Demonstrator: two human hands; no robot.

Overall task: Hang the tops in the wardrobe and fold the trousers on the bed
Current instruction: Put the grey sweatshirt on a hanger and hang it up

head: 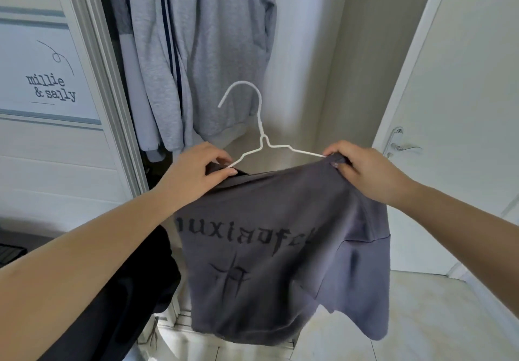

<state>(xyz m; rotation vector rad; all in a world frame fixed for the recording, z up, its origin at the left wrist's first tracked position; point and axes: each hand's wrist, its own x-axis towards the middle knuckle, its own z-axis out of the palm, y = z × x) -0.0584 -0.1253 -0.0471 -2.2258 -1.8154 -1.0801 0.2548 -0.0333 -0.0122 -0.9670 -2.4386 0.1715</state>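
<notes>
Mid-hanging step at frame centre: grey printed top (280,248) draped on white wire hanger (261,136), left hand (202,169) and right hand (362,169) each pinching a shoulder, next probably lifting the hook to a rail unseen above the hung grey sweatshirts (213,51).

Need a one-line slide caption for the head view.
Both hands fit a grey top onto a white hanger at the wardrobe.
</notes>
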